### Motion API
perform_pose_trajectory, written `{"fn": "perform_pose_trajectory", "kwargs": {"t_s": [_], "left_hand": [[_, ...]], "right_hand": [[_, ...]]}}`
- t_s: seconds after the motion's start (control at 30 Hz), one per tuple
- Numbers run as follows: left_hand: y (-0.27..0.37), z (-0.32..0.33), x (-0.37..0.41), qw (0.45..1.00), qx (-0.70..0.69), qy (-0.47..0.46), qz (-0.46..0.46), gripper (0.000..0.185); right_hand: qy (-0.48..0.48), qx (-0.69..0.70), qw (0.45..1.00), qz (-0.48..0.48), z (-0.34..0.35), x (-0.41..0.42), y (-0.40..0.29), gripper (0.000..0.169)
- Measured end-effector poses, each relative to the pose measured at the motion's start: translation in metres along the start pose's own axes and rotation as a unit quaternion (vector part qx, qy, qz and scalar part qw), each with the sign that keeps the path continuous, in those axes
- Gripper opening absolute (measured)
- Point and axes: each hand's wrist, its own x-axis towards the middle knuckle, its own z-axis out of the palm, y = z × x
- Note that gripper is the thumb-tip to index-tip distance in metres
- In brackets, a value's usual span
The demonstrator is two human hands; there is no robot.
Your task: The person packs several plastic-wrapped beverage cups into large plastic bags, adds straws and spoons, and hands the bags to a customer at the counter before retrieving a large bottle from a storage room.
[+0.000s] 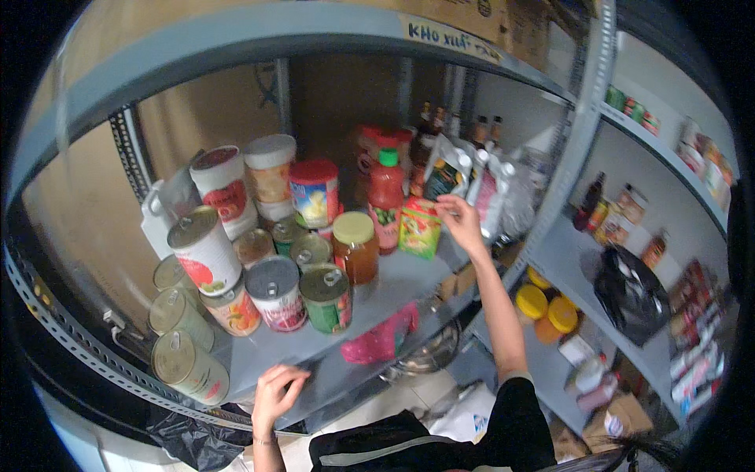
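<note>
My right hand (460, 221) is at the upper corner of a green and yellow packet (420, 230) with a red top; whether the fingers grip it I cannot tell. Left of the packet stands a red sauce bottle with a green cap (386, 203), then a glass jar of amber contents with a yellow lid (355, 251). My left hand (279, 392) is over the front edge of the grey metal shelf (259, 360), fingers curled and holding nothing visible. Nearby are metal cans, among them a green-labelled can (326, 299), a can with a dark red fruit label (275, 295) and a pale can (190, 366).
A white can (204, 251) is stacked on a peach can (231, 307). Plastic tubs (221, 189) and silver spouted pouches (448, 168) stand behind. A shelf upright (551, 177) rises at right, beside another rack with a black bag (631, 295). A pink bag (380, 337) lies below.
</note>
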Motion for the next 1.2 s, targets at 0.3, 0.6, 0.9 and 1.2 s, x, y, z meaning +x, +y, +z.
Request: {"fn": "perform_pose_trajectory", "kwargs": {"t_s": [0.3, 0.6, 0.9, 1.2], "left_hand": [[0.041, 0.027, -0.067, 0.922, 0.066, 0.135, -0.356, 0.013], [0.054, 0.052, -0.104, 0.851, 0.036, 0.261, -0.454, 0.009], [0.079, -0.019, -0.196, 0.880, 0.071, 0.199, -0.426, 0.021], [0.180, -0.106, -0.478, 0.752, 0.157, 0.292, -0.570, 0.021]], "right_hand": [[-0.069, 0.038, 0.995, -0.060, 0.137, 0.160, 0.162, 0.062], [-0.021, -0.074, 0.995, -0.066, 0.126, 0.179, 0.181, 0.051], [0.073, 0.185, 0.952, -0.231, 0.093, 0.093, -0.012, 0.030], [-0.218, 0.658, 0.675, -0.255, 0.255, -0.237, -0.305, 0.033]]}}
